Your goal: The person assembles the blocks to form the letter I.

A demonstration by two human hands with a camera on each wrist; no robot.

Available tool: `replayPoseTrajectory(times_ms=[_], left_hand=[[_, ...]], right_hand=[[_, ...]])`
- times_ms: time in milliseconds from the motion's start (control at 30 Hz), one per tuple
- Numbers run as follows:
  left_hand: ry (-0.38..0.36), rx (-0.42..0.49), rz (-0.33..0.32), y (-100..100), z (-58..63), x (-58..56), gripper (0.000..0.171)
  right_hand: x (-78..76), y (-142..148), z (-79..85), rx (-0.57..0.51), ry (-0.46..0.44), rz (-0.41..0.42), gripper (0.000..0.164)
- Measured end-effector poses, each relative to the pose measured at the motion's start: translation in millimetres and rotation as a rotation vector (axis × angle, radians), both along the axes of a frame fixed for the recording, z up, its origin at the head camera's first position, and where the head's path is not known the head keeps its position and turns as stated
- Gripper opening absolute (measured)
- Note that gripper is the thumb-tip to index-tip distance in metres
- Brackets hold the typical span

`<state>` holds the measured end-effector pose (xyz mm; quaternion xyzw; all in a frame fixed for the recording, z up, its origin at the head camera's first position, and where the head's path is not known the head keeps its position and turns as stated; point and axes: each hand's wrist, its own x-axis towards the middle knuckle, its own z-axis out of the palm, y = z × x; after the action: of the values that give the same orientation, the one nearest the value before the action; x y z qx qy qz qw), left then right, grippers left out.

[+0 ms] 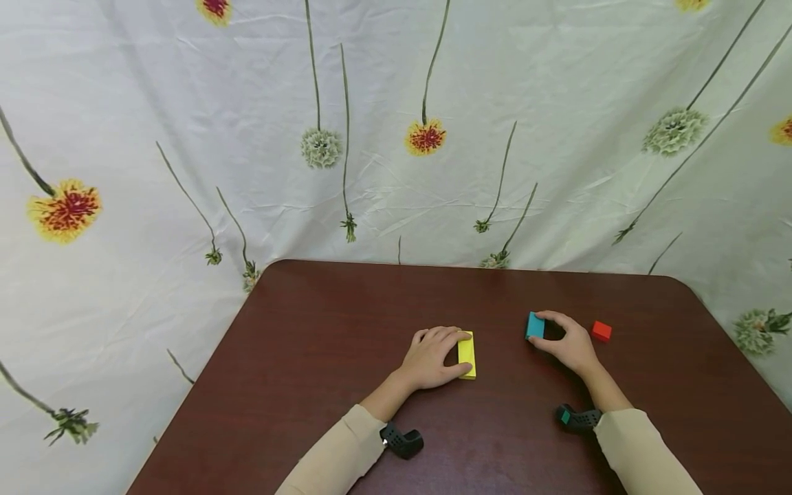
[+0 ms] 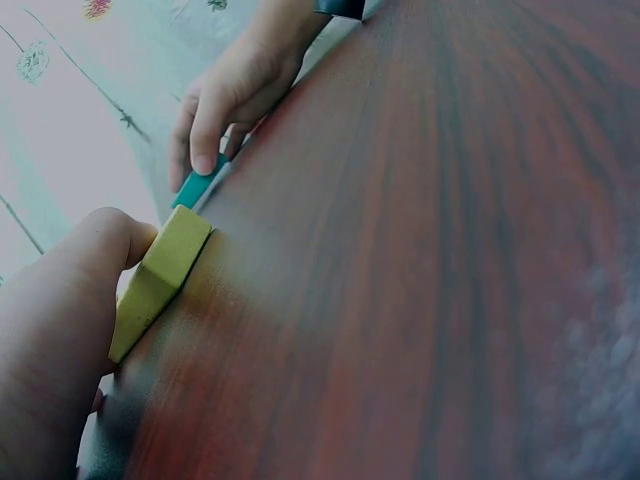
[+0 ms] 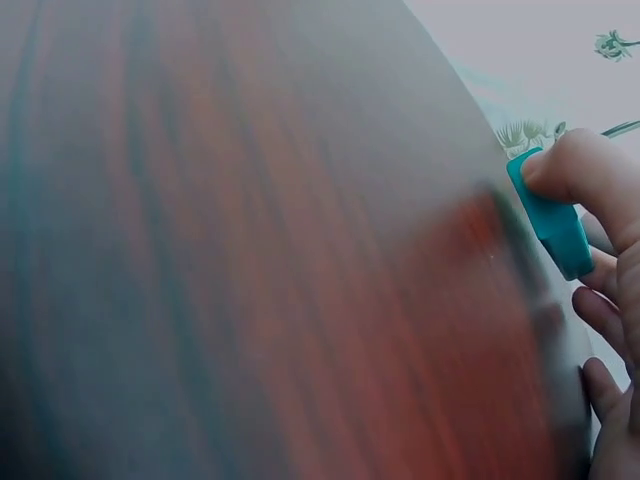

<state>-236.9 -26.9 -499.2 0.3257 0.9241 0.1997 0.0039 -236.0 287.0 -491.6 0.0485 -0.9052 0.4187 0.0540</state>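
A long yellow block (image 1: 467, 355) lies on the brown table, left of a shorter blue block (image 1: 535, 326). My left hand (image 1: 431, 357) grips the yellow block from its left side, thumb at the near end and fingers at the far end. In the left wrist view the yellow block (image 2: 162, 275) shows beside the thumb. My right hand (image 1: 570, 342) pinches the blue block between thumb and fingers from the right. The right wrist view shows the thumb on one end of the blue block (image 3: 552, 215). Just right of the right hand lies a small red block (image 1: 601, 331).
The dark brown table (image 1: 346, 295) has rounded far corners. Behind it hangs a white cloth (image 1: 383, 185) printed with flowers. A dark band (image 1: 402, 441) is on the left wrist and another band (image 1: 578, 418) on the right.
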Motion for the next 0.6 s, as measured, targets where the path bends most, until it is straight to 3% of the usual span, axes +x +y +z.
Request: replayPoseTrajectory(times_ms=[600], left_hand=[[0.000, 0.003, 0.003, 0.4, 0.5, 0.5, 0.057]], right_hand=[[7.2, -1.8, 8.8, -0.007, 0.001, 0.030, 0.058]])
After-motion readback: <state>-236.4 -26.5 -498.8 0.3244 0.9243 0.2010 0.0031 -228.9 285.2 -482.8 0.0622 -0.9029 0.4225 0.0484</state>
